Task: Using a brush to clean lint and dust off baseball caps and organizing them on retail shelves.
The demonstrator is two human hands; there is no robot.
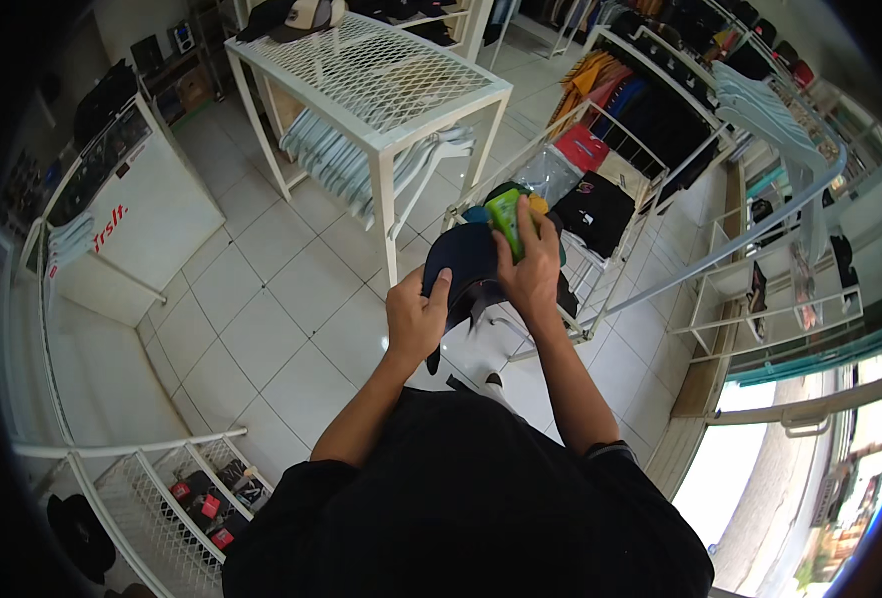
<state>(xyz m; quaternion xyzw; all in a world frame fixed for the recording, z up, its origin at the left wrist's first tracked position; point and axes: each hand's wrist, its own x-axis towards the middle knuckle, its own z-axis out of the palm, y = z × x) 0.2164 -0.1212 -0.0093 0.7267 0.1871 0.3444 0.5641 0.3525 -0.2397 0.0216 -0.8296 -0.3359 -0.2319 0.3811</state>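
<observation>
A dark navy cap (pixel 465 253) is held in front of my body, its brim facing up. My left hand (pixel 417 310) grips the cap by its near left edge, with the thumb on top of the brim. In my right hand (pixel 528 261) is a bright green object (pixel 506 217), possibly a brush or pad, held by the fingers over the cap's right side. Whether the green object touches the cap cannot be told. Just beyond my hands, more caps (pixel 537 203) are partly hidden in a white wire rack.
The white wire rack (pixel 594 314) also holds folded shirts (pixel 595 213). A white mesh-top table (pixel 372 142) with hangers (pixel 336 161) beneath stands ahead. A metal rail (pixel 702 261) runs along the right. Lower left is a mesh shelf (pixel 146 486); a white counter (pixel 149 217) stands further left.
</observation>
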